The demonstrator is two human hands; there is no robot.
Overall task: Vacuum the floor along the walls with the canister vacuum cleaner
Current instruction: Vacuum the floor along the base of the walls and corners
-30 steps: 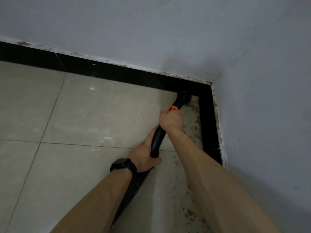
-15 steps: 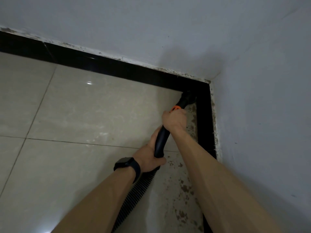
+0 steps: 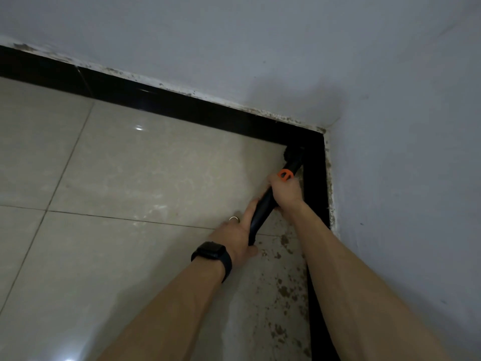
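A black vacuum wand [image 3: 261, 212] with an orange collar [image 3: 285, 174] runs up and to the right. Its brush nozzle [image 3: 294, 153] sits right in the floor corner, against the black skirting [image 3: 182, 105]. My right hand [image 3: 286, 191] grips the wand just below the orange collar. My left hand [image 3: 239, 234], with a ring and a black watch at the wrist, holds the wand's lower end. The hose and the canister are hidden behind my arms.
Two pale grey walls [image 3: 390, 178] meet at the corner. Beige glossy floor tiles [image 3: 130, 178] spread to the left. Brown dirt spots [image 3: 283, 290] lie on the floor along the right skirting.
The nozzle has pushed further into the corner. The view has shifted right, and the ribbed hose seen below my left hand earlier is now out of sight.
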